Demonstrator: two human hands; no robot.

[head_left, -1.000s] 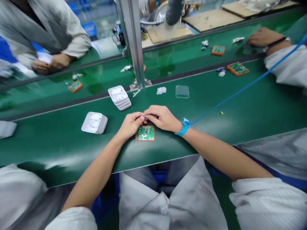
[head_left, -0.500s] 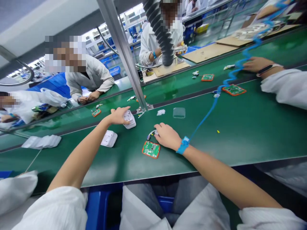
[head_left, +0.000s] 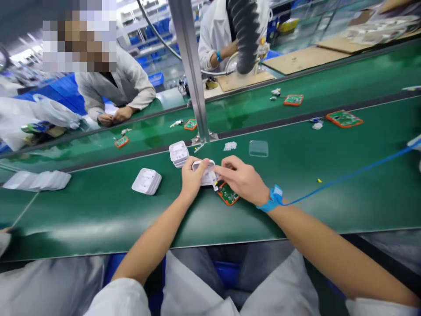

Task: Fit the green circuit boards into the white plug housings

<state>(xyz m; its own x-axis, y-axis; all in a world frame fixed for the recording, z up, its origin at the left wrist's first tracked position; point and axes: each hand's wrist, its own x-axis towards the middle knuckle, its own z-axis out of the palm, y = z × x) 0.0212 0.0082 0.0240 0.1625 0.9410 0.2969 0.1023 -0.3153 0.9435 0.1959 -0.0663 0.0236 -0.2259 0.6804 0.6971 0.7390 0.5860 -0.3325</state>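
Observation:
My left hand (head_left: 191, 179) grips a white plastic housing (head_left: 208, 177), its hollow side facing up, above the green bench. At the housing's right edge, my right hand (head_left: 246, 181) pinches a small white connector piece (head_left: 215, 186) with a bit of yellow on it; its far end is hidden by the fingers. Partly under the right hand lies a green circuit board (head_left: 228, 195) in an orange frame. Two stacks of white housings stand to the left: one stack (head_left: 179, 153) just behind my left hand, another stack (head_left: 146, 181) farther left.
A clear plastic lid (head_left: 258, 148) and a pile of small white parts (head_left: 230, 145) lie behind my hands. A metal post (head_left: 194, 74) rises at the bench's back edge. A blue cord (head_left: 345, 175) runs right from my wristband. Co-workers sit across the belt.
My left hand has taken a housing from the rear stack and brought it right, to my right hand. The right hand has lifted the connector piece to it. The view has shifted.

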